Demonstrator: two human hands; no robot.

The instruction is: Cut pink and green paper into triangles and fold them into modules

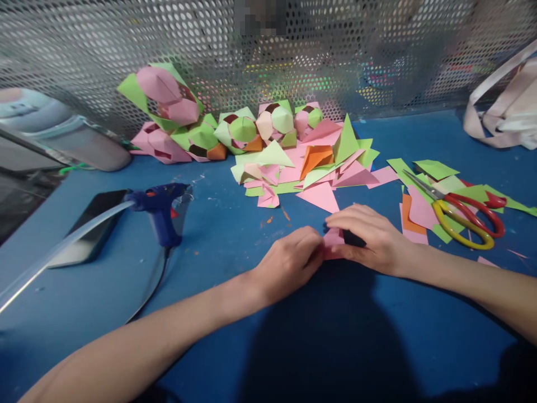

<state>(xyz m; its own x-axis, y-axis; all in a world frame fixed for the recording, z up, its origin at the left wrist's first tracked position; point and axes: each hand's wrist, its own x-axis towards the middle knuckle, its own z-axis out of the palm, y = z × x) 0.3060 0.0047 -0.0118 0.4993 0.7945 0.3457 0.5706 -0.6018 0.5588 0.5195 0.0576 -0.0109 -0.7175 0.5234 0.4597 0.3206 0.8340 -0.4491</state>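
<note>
A small piece of pink paper (334, 239) is held low over the blue table between my two hands. My left hand (289, 260) is closed on its left end, the fingers curled. From the right, my right hand (371, 238) grips the same piece between thumb and fingers, which arch over it. Part of the paper is hidden behind the fingers. Just beyond my hands lies a heap of cut pink, green and orange paper (321, 196). Red and yellow handled scissors (455, 210) rest on paper scraps (419, 210) right of my right hand.
A blue glue gun (161, 210) with a long clear glue stick (84, 226) stands at left near a phone (90, 229). Folded paper shapes (201, 137) line the perforated metal panel (377, 56). A tumbler (62, 131) is at far left, a pale strapped bag (512, 106) at right.
</note>
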